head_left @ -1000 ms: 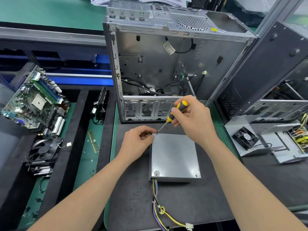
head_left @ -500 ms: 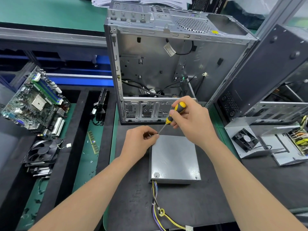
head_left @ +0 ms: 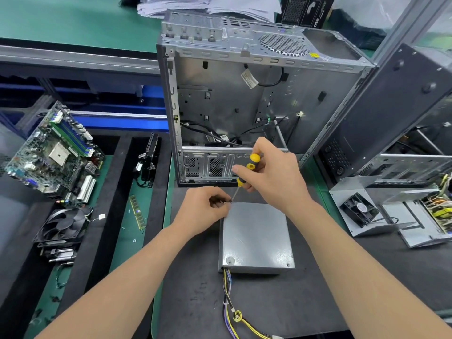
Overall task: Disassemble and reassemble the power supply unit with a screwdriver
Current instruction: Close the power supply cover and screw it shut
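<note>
The grey metal power supply unit (head_left: 256,237) lies flat on the dark mat, its yellow, purple and black cable bundle (head_left: 230,311) trailing toward me. My right hand (head_left: 271,179) grips a yellow-and-black screwdriver (head_left: 244,172), whose tip meets the unit's far left corner. There my left hand (head_left: 205,209) pinches at the tip with thumb and forefinger; what it pinches is too small to tell.
An open computer case (head_left: 244,99) stands just behind the unit. A motherboard (head_left: 53,152), a black fan (head_left: 61,226) and a memory stick (head_left: 137,215) lie at the left. A small fan (head_left: 359,209) and opened metal housings (head_left: 415,216) sit at the right.
My right hand has turned a little around the screwdriver handle. The screwdriver tip and my left hand stay at the unit's far left corner.
</note>
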Demonstrator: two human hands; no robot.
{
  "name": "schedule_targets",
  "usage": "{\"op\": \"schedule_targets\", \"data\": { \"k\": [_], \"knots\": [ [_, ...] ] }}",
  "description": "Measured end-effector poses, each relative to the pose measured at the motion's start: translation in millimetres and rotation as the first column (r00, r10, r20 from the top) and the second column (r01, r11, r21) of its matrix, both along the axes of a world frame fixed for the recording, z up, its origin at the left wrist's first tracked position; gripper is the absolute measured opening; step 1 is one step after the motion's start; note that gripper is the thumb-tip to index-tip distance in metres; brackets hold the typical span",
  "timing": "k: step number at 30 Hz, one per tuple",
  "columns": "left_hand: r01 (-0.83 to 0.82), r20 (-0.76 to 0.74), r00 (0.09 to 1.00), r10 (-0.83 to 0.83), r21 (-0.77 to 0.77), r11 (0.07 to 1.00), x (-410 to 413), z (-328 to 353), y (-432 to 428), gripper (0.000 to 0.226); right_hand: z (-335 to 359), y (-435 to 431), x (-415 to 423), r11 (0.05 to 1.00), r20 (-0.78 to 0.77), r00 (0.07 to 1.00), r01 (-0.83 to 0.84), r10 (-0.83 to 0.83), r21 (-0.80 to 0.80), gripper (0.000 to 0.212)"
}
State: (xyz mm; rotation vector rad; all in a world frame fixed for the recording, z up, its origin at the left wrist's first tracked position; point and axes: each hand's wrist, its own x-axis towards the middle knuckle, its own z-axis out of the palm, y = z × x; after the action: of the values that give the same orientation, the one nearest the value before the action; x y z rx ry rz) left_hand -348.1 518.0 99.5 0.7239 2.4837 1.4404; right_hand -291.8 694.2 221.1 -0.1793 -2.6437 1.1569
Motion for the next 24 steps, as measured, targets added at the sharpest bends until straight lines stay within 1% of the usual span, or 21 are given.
{"op": "schedule_targets", "data": {
  "k": [2, 3, 4, 6, 7, 8, 10, 12, 13, 16, 17, 18, 19, 20, 22, 23, 24],
  "knots": [
    [-0.016, -0.007, 1.0, 0.017, 0.019, 1.0, 2, 0, 2, 0.008, 2, -2, -4, 0.995, 0.008, 1.0, 0.013, -0.014, 0.097, 0.043],
    [-0.019, -0.029, 0.999, 0.02, 0.02, 1.0, 2, 0, 2, 0.007, 2, -2, -6, 0.987, 0.011, 1.0, 0.005, -0.007, 0.16, 0.04],
    [-0.014, -0.055, 0.998, 0.015, 0.015, 1.0, 2, 0, 3, 0.006, 3, -3, -7, 0.973, 0.008, 1.0, -0.022, 0.021, 0.228, 0.034],
    [0.007, -0.099, 0.995, -0.007, -0.001, 1.0, 2, 1, 3, 0.007, 6, -2, -10, 0.93, 0.025, 0.989, -0.146, 0.146, 0.337, 0.02],
    [0.016, -0.116, 0.993, -0.017, -0.007, 1.0, 1, 1, 3, 0.008, 8, -1, -10, 0.911, 0.052, 0.973, -0.227, 0.223, 0.345, 0.016],
    [0.019, -0.129, 0.991, -0.02, -0.01, 1.0, 0, 0, 2, 0.009, 10, -1, -11, 0.895, 0.086, 0.953, -0.302, 0.29, 0.327, 0.016],
    [0.008, -0.142, 0.99, -0.01, -0.017, 1.0, 0, 0, 2, 0.009, 13, -1, -11, 0.87, 0.141, 0.923, -0.385, 0.358, 0.307, 0.017],
    [-0.001, -0.146, 0.989, -0.003, -0.025, 1.0, 1, -1, 3, 0.01, 14, -2, -12, 0.861, 0.14, 0.934, -0.356, 0.327, 0.362, 0.013],
    [-0.003, -0.147, 0.989, -0.001, -0.027, 1.0, 1, -2, 3, 0.011, 13, -3, -13, 0.864, 0.138, 0.948, -0.319, 0.287, 0.39, 0.017],
    [-0.001, -0.152, 0.988, -0.004, -0.032, 0.999, 2, -2, 4, 0.013, 12, -9, -19, 0.884, 0.201, 0.974, -0.181, 0.102, 0.432, 0.045],
    [0.007, -0.154, 0.988, -0.013, -0.041, 0.999, 2, -2, 4, 0.014, 13, -10, -20, 0.872, 0.212, 0.976, -0.148, 0.052, 0.467, 0.05],
    [0.017, -0.158, 0.987, -0.026, -0.055, 0.998, 1, -1, 4, 0.015, 14, -10, -21, 0.851, 0.202, 0.979, -0.141, 0.042, 0.506, 0.05],
    [0.028, -0.164, 0.986, -0.038, -0.067, 0.997, 1, -1, 4, 0.015, 16, -9, -20, 0.829, 0.188, 0.979, -0.17, 0.08, 0.533, 0.045],
    [0.037, -0.172, 0.984, -0.05, -0.075, 0.996, 1, 0, 4, 0.015, 19, -8, -18, 0.819, 0.188, 0.969, -0.236, 0.159, 0.523, 0.035],
    [0.049, -0.195, 0.979, -0.063, -0.079, 0.996, 0, 2, 3, 0.014, 27, -4, -16, 0.789, 0.221, 0.914, -0.405, 0.34, 0.462, 0.011],
    [0.046, -0.206, 0.977, -0.062, -0.079, 0.996, 1, 3, 3, 0.014, 29, -3, -16, 0.767, 0.242, 0.889, -0.459, 0.39, 0.449, 0.007],
    [0.039, -0.216, 0.975, -0.056, -0.081, 0.996, 1, 3, 4, 0.013, 30, -1, -17, 0.761, 0.245, 0.882, -0.471, 0.402, 0.446, 0.008]
  ]
}}
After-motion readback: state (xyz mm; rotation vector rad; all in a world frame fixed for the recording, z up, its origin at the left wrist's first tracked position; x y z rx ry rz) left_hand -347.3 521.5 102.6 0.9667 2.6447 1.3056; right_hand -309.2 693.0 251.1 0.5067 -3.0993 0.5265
